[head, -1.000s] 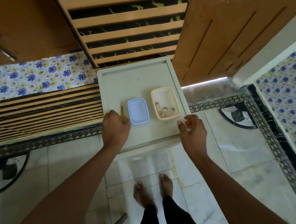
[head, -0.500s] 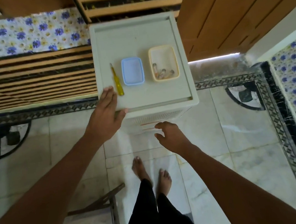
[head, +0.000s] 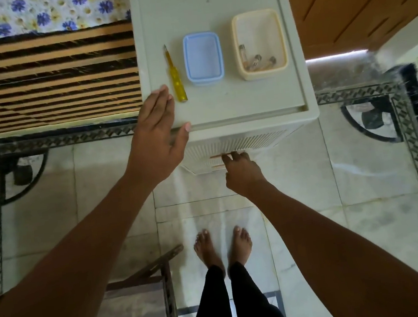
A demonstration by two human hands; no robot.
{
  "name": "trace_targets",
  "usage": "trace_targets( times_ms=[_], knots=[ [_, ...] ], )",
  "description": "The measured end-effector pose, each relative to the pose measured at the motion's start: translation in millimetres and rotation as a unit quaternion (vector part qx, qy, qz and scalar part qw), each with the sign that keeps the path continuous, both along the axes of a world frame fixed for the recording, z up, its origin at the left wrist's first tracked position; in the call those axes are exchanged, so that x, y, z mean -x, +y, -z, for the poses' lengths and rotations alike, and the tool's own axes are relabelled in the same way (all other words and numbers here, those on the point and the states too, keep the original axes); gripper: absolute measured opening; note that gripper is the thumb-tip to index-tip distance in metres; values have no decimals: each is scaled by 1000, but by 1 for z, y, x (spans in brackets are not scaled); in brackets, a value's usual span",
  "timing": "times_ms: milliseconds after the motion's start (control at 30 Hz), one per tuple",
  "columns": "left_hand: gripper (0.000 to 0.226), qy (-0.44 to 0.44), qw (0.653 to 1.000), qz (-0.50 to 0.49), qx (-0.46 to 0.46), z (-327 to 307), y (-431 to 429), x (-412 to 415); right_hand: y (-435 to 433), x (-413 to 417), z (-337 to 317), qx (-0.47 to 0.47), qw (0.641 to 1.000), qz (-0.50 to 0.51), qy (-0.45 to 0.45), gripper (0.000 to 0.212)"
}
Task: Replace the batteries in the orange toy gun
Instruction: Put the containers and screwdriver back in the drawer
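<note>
A white plastic drawer cabinet (head: 248,102) stands in front of me. On its top lie a yellow screwdriver (head: 176,78), a shut blue box (head: 203,58) and a cream tray (head: 262,71) holding several batteries (head: 257,60). My left hand (head: 158,140) rests flat and open on the near left corner of the top, just beside the screwdriver's handle. My right hand (head: 243,172) is lower, its fingers curled at the orange handle (head: 216,161) on the cabinet's front drawer. No orange toy gun is in view.
A bed with striped and flowered covers (head: 47,77) lies to the left, a wooden door (head: 356,3) at the right. A dark wooden stool (head: 140,305) stands by my left leg. My bare feet (head: 222,247) are on the marble floor.
My right hand dropped from the cabinet's top edge to the drawer front and reached its handle. My left hand let go of the screwdriver area and flattened on the corner. The view tilted down.
</note>
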State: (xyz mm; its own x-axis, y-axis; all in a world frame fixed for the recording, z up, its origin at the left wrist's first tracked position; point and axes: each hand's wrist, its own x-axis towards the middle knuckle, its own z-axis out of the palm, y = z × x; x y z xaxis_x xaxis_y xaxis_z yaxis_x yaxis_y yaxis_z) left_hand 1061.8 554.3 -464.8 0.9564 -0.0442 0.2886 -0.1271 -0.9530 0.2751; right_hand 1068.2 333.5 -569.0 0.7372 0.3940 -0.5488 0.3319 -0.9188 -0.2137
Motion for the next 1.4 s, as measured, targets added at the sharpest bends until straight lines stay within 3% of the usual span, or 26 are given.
trace_targets(
  times_ms=[200, 333, 433, 533, 767, 1067, 1233, 1400],
  knots=[
    [61, -8, 1000, 14, 3, 1, 2, 0, -19, 45, -21, -28, 999, -3, -35, 35],
    [64, 23, 999, 26, 3, -9, 2, -1, -48, 100, -38, -57, 993, -33, -93, 54],
    [69, 54, 998, 31, -6, -15, 2, 0, -64, 129, -57, -78, 982, -41, -169, 54],
    [72, 76, 996, 37, -11, -15, 5, -1, -78, 147, -72, -119, 962, -34, -246, 57],
    [72, 104, 993, 36, -30, -22, 3, 6, -86, 131, -97, -180, 887, 20, -425, 35],
    [65, 94, 995, 12, 0, -22, -1, 11, -41, 46, -97, -182, 878, 77, -436, 16],
    [60, 91, 995, -14, 45, -23, -4, 15, -27, 15, -99, -151, 891, 83, -419, 32],
    [51, 83, 991, -44, 90, -34, -13, 16, -39, 14, -105, -178, 903, 106, -377, 29]
  ],
)
